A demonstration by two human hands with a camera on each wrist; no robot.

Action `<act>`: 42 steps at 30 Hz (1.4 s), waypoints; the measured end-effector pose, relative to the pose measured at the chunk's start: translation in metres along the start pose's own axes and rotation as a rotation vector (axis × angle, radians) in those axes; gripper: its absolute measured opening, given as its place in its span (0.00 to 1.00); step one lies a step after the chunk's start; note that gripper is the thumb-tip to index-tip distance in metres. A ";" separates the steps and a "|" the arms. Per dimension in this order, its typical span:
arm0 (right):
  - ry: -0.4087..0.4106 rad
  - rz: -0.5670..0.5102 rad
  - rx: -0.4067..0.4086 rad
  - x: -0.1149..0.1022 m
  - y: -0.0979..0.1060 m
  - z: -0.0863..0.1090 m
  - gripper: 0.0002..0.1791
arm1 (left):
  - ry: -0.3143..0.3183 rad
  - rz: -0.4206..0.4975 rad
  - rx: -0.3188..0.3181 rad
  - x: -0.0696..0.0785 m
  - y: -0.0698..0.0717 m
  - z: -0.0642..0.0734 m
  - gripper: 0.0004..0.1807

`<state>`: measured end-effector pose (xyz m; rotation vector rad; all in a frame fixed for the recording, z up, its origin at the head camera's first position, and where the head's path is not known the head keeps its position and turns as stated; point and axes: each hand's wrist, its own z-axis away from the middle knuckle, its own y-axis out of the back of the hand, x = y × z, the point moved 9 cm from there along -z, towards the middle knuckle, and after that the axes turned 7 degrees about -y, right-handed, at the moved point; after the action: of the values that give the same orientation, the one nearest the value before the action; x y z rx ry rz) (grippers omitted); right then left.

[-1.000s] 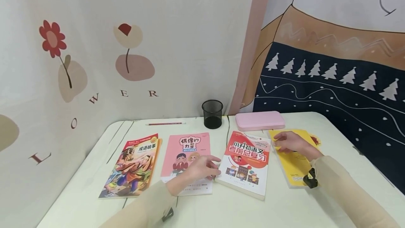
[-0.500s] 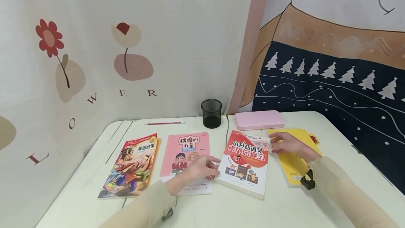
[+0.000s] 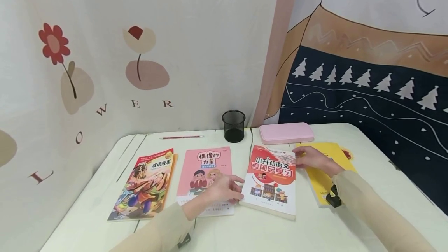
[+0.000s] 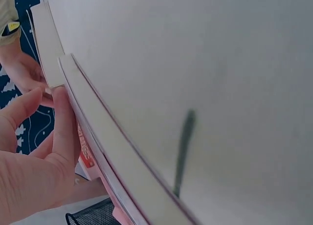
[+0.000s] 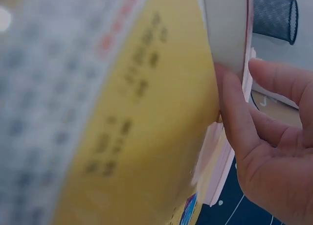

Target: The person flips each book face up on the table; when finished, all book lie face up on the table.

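Observation:
A thick red-and-white book [image 3: 267, 195] lies face up on the white table between the two hands. My left hand [image 3: 225, 189] is over the pink book [image 3: 192, 162], its fingertips at the red-and-white book's left edge; the fingers are loosely bent. On the other side my right hand [image 3: 309, 158] has its fingertips at that book's upper right edge, above a yellow book [image 3: 323, 184]. In the right wrist view, the right index finger [image 5: 237, 107] lies along the page edge, with the thumb [image 5: 279, 78] held apart from it.
At the left lies a colourful storybook [image 3: 147, 189] on top of an orange-edged one. Along the back are a red pencil [image 3: 182, 137], a black mesh pen holder [image 3: 233, 125] and a pink pencil case [image 3: 287, 132]. Printed curtains hang behind the table.
The right hand has moved left from over the yellow book to the red-and-white book's edge. That book has turned slightly and lies straighter. The left hand has stayed nearly in place.

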<state>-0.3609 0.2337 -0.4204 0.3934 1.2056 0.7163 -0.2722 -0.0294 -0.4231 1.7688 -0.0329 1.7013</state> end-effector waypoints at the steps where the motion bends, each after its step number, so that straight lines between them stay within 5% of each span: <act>1: -0.002 0.010 0.002 0.000 -0.001 -0.002 0.30 | 0.001 0.005 -0.002 0.000 -0.001 0.001 0.24; 26: 0.054 -0.074 -0.088 -0.022 -0.016 -0.029 0.30 | -0.039 -0.124 -0.049 0.007 -0.020 0.017 0.45; 35: 0.040 -0.073 -0.074 -0.023 -0.016 -0.035 0.30 | -0.071 -0.210 -0.045 0.013 -0.021 0.018 0.45; 42: 0.035 -0.083 -0.068 -0.024 -0.017 -0.035 0.29 | -0.055 -0.185 -0.039 0.012 -0.022 0.018 0.45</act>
<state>-0.3926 0.2015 -0.4258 0.2739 1.2198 0.6924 -0.2441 -0.0160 -0.4206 1.7337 0.0708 1.5104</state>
